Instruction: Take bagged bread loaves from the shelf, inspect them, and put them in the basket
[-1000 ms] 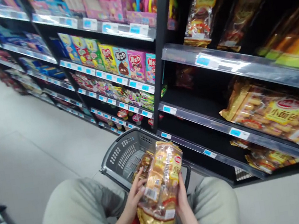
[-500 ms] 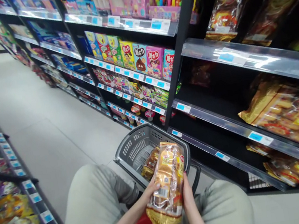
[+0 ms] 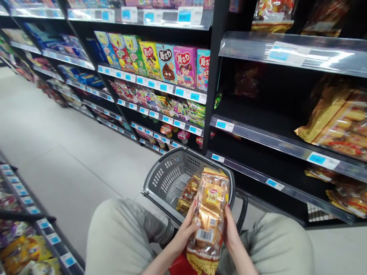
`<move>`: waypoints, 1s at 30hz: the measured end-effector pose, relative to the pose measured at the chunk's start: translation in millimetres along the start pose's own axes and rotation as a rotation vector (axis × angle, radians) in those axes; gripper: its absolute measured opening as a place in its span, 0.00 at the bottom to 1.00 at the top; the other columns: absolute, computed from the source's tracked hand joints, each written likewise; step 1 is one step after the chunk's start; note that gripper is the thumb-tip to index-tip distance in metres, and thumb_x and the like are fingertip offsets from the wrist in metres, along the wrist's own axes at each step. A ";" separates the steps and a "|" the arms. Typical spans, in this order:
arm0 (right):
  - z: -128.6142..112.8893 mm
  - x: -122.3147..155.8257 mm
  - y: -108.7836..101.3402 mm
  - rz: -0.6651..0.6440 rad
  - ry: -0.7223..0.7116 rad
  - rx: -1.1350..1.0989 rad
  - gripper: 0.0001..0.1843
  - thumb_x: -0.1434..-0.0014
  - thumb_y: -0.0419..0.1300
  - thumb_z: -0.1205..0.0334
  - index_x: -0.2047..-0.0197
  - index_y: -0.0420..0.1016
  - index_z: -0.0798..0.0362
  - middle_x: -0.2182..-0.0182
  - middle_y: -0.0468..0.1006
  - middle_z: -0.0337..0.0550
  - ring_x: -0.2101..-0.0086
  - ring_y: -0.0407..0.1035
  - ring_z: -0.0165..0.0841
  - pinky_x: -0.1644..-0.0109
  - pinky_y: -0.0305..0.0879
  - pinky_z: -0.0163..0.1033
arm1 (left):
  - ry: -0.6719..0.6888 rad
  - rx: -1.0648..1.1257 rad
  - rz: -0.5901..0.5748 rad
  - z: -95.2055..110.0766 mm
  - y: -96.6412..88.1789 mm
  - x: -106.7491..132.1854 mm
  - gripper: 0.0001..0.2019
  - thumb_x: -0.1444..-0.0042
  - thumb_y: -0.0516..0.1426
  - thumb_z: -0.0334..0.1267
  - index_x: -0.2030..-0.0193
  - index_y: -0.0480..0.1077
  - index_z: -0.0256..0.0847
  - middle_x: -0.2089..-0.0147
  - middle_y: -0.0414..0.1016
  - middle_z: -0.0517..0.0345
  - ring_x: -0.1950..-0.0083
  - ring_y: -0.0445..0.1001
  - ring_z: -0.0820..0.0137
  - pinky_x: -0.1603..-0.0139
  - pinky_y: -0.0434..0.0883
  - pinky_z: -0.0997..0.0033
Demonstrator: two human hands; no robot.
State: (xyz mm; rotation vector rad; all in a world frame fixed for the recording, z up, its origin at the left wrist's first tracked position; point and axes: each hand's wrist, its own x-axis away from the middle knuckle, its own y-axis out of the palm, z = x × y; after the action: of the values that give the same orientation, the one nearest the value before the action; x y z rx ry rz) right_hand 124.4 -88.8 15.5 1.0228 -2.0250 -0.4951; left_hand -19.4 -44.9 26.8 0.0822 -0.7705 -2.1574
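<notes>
The left hand (image 3: 184,232) and right hand (image 3: 232,234) pinch a bag (image 3: 207,212) by its sides, fingers curled on the film, just over the near rim of the basket (image 3: 162,178); the slick wrap could slip or, squeezed, the rolls could crush; its label seems to read 小面包.

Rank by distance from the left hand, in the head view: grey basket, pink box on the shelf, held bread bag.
1. The bread bag, gripped by the left hand.
2. The grey basket, just beyond.
3. The pink box, up on the shelf.
</notes>
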 end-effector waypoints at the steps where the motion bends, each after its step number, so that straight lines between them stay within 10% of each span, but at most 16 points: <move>1: -0.9 0.4 1.0 -0.011 0.031 -0.026 0.28 0.52 0.61 0.45 0.53 0.73 0.55 0.55 0.77 0.48 0.53 0.70 0.41 0.49 0.66 0.46 | -0.011 0.002 -0.004 0.6 0.2 -0.3 0.41 0.51 0.61 0.43 0.33 0.45 0.50 0.30 0.42 0.61 0.30 0.41 0.58 0.32 0.43 0.61; 30: -9.6 7.6 7.4 0.063 0.135 -0.057 0.24 0.52 0.60 0.45 0.60 0.76 0.55 0.62 0.80 0.44 0.60 0.74 0.41 0.48 0.65 0.48 | -0.107 0.173 -0.024 -19.0 -11.2 -8.8 0.40 0.56 0.61 0.40 0.35 0.51 0.49 0.33 0.54 0.59 0.31 0.45 0.58 0.33 0.47 0.57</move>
State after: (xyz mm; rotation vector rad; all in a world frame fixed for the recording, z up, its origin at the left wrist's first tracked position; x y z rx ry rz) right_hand 125.7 -90.4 29.6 0.9308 -1.9067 -0.4360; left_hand -15.4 -42.8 3.5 0.0668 -1.0220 -2.1275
